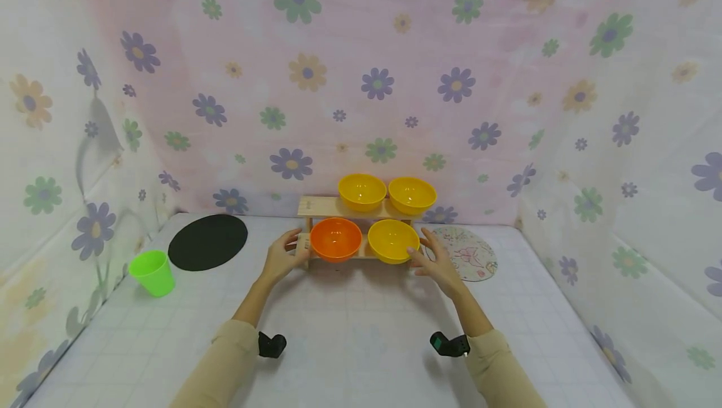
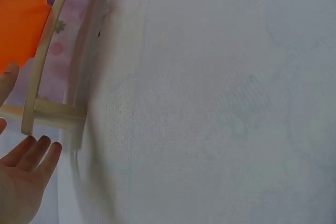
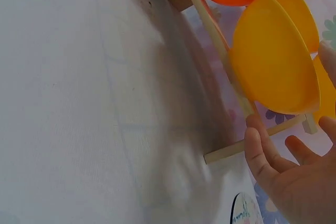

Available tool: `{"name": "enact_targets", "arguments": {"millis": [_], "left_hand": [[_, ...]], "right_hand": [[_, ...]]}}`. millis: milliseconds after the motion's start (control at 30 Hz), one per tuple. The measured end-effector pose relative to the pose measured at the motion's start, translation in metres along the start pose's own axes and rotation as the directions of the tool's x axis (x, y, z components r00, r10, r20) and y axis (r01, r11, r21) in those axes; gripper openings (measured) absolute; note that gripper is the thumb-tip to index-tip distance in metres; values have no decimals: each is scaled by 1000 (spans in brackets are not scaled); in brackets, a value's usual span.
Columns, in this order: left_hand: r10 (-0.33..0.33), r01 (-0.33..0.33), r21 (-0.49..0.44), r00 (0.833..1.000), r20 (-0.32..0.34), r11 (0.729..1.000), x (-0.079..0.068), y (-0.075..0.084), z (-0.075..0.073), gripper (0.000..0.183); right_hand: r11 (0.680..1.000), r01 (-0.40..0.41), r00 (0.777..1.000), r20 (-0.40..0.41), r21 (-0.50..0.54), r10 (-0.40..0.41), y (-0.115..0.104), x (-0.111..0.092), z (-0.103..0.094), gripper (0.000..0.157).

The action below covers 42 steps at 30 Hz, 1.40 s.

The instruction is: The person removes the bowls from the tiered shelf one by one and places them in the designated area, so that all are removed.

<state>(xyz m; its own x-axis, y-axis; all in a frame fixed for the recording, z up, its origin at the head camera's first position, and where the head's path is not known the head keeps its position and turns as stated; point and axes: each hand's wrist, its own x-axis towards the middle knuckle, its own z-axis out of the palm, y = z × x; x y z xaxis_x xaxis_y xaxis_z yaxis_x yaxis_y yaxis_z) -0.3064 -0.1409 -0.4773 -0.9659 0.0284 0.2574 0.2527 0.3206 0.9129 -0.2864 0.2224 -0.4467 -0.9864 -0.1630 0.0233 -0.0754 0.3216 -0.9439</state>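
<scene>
A two-tier wooden stand (image 1: pixel 318 207) holds an orange bowl (image 1: pixel 336 240) and a yellow bowl (image 1: pixel 393 242) on its lower step. Two more yellow bowls (image 1: pixel 362 192) sit on the upper step. At the left end of the lower step is my left hand (image 1: pixel 280 259), fingers extended; its fingertips lie right at the board's end in the left wrist view. My right hand (image 1: pixel 441 265) is at the opposite end, fingers spread and slightly bent. In the right wrist view its fingertips (image 3: pixel 253 124) meet the board's end, just under the front yellow bowl (image 3: pixel 275 56).
A black round mat (image 1: pixel 208 242) lies to the left, with a bright green cup (image 1: pixel 153 273) in front of it. Right of the stand is a round patterned mat (image 1: pixel 468 254). Flowered cloth walls (image 1: pixel 350 82) enclose the white tabletop (image 1: pixel 355 333).
</scene>
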Motion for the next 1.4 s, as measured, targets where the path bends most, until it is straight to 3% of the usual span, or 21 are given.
{"name": "enact_targets", "arguments": {"millis": [100, 267, 300, 500, 633, 767, 1033, 1400], "left_hand": [[4, -4, -2, 1000, -6, 1000, 1, 6, 1, 57], [18, -18, 1, 1000, -21, 1000, 5, 0, 5, 50], [5, -5, 3, 1000, -24, 1000, 7, -8, 7, 50], [-146, 146, -6, 989, 11, 989, 3, -13, 10, 53], [-163, 166, -67, 986, 40, 984, 2, -10, 8, 53], [-174, 181, -125, 982, 66, 975, 4, -10, 7, 53], [-167, 175, -134, 984, 69, 975, 3, -13, 7, 52], [-156, 169, -176, 984, 84, 970, 3, -15, 8, 52]], "right_hand": [[999, -16, 1000, 16, 38, 16, -3, 1, 2, 77], [993, -51, 998, 37, 107, 47, -6, 5, 7, 77], [991, -50, 998, 42, 122, 45, -7, 6, 8, 76], [974, -56, 997, 61, 218, 44, -5, 9, 13, 75], [962, -73, 996, 68, 264, 57, -7, 9, 14, 75], [956, -77, 996, 67, 282, 61, -8, 7, 14, 74], [952, -43, 997, 69, 304, 23, -5, 4, 14, 69], [959, -54, 997, 73, 280, 35, -1, -24, 15, 68]]}}
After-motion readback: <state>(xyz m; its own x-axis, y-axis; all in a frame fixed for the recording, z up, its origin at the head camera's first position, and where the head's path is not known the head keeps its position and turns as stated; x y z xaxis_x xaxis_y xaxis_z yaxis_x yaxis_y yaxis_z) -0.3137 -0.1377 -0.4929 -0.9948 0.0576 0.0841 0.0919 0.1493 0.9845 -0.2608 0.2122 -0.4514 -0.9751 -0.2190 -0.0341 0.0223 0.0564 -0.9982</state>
